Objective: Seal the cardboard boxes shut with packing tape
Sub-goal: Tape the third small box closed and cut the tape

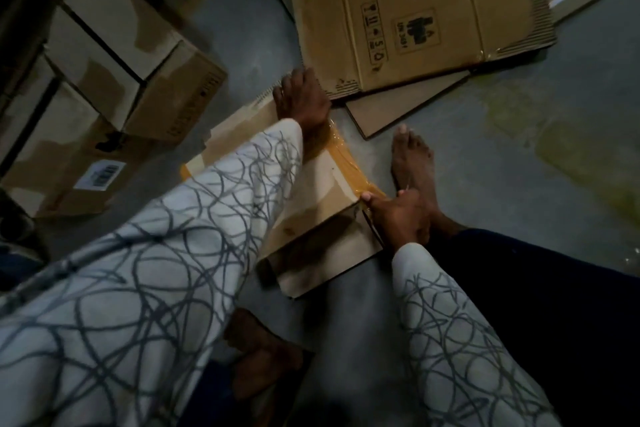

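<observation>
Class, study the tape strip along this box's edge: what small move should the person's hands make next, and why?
Probably press the right hand down over the near corner, smoothing the tape end onto the box side. The strip already runs along the top edge, and the left hand holds the far end.

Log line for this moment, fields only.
stage: taping box | left hand: holds far end | right hand: pinches tape at near corner

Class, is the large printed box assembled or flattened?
Flattened. The printed box lies as a flat sheet on the floor, with its corrugated edge showing.
</observation>
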Tool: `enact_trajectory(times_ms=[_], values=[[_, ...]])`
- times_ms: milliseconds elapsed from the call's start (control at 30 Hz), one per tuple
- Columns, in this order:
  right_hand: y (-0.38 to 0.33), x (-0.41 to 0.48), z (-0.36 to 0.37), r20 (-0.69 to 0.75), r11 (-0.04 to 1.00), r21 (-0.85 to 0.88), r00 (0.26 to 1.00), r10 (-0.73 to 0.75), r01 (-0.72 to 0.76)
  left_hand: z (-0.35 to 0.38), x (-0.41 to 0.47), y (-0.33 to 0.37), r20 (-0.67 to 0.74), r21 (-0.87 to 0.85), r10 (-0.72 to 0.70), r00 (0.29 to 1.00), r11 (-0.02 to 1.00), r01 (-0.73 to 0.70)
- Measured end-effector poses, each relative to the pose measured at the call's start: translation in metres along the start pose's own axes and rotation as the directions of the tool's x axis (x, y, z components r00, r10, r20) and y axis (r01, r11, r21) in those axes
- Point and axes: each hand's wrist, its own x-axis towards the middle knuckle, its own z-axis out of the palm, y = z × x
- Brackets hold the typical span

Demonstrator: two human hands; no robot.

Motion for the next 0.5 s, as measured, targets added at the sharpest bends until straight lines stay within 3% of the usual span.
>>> enact_trajectory(times_ms=[200, 333, 400, 433, 467, 500], values=[[0.001, 0.006, 0.001, -0.012, 1.0, -0.018, 1.0, 0.007, -0.007, -0.006, 0.018, -0.009, 0.04, -0.178, -0.059, 0.997, 0.982, 0.065], [0.004, 0.005, 0.003, 0.012, 0.999, 0.038, 1.0, -0.008, 0.008, 0.022, -0.051, -0.045, -0.178, -0.192, -0.018, 0.984, 0.981, -0.016], [0.008, 0.013, -0.001, 0.07, 0.993, -0.001, 0.991, -0.115, 0.116, 0.042, -0.11, -0.076, -0.34, -0.247, -0.175, 0.924, 0.965, 0.092], [0.009, 0.018, -0.004, 0.121, 0.962, -0.099, 0.963, -0.243, 0.255, 0.05, -0.139, -0.092, -0.384, -0.336, -0.333, 0.861, 0.919, 0.206], [0.013, 0.027, -0.005, 0.14, 0.883, -0.166, 0.897, -0.419, 0.439, 0.059, -0.166, -0.108, -0.367, -0.457, -0.523, 0.77, 0.822, 0.34], [0.016, 0.038, -0.005, 0.148, 0.78, -0.245, 0.818, -0.556, 0.575, 0.066, -0.189, -0.122, -0.266, -0.593, -0.701, 0.662, 0.66, 0.461]])
